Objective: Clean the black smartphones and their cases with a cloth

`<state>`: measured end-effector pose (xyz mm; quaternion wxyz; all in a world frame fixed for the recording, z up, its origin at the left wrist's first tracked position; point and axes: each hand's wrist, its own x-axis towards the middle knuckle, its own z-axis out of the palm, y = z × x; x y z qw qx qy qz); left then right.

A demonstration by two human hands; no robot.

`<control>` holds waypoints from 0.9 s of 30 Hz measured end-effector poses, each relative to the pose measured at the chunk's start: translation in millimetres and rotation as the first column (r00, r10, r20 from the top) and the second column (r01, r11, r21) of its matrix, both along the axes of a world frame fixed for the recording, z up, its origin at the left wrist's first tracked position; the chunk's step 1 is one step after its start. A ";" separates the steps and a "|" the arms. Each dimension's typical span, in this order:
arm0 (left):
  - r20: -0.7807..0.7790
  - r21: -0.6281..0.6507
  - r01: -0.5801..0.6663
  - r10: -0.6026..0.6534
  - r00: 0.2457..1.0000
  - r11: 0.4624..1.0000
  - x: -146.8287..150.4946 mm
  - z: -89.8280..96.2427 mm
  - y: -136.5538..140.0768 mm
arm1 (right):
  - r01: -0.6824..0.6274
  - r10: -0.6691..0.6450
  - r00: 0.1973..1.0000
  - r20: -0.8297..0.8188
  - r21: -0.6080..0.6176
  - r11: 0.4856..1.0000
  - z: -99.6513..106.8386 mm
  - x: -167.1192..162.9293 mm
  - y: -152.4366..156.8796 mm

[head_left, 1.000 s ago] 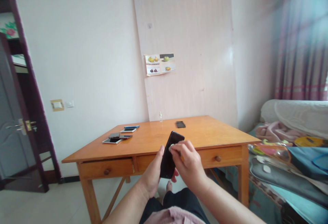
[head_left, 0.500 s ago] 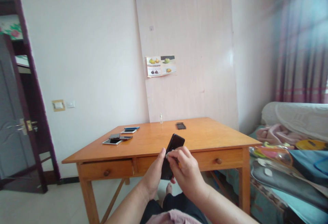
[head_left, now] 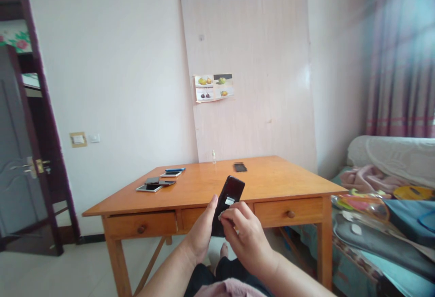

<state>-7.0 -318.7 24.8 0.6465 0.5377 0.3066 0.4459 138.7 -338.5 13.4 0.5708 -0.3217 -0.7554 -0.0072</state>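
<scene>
A black smartphone [head_left: 234, 188] is held tilted in front of me, over my lap near the table's front edge. My left hand [head_left: 201, 231] is closed around its left side, the thumb lying along the edge. A pale rectangular patch [head_left: 229, 201] shows on the phone's dark surface. My right hand [head_left: 246, 231] is pinched over the lower part of the phone. Between its fingertips a small whitish wad [head_left: 220, 216] shows against the phone; its material is too small to tell.
The wooden table [head_left: 197, 192] carries several phones and tablets [head_left: 149, 188] at left, a small clear bottle [head_left: 214, 156] at the back and a dark flat item [head_left: 240, 167], blurred out. A bed or sofa [head_left: 401, 260] piled with things stands at right, a door [head_left: 13, 152] at left.
My right hand has slid slightly down along the phone, uncovering the pale patch on its surface. The left hand keeps its hold.
</scene>
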 end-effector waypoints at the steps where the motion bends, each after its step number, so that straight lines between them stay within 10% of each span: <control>1: -0.008 -0.002 0.005 -0.005 1.000 1.000 -0.2 -0.3 0.6 | 0.015 -0.014 1.000 -0.020 0.014 1.000 2.2 2.3 3.1; 6: -0.041 0.017 0.033 -0.032 0.999 0.999 0.0 2.7 1.3 | 0.214 -0.198 0.941 -0.275 0.027 0.977 25.3 23.0 30.2; 14: 0.078 -0.004 -0.063 0.063 0.995 0.998 2.5 5.2 -0.5 | -0.012 0.012 1.000 0.005 0.030 0.999 -3.1 -4.4 -1.9; 21: -0.063 0.027 0.025 -0.024 0.998 0.999 3.4 2.7 8.9 | 0.159 -0.154 0.944 -0.293 -0.007 0.987 29.2 7.9 32.2; 27: -0.310 0.341 -0.154 0.266 0.913 0.927 -3.1 -4.5 31.8 | -0.211 0.052 0.826 -0.561 -0.223 0.952 10.5 -0.3 53.4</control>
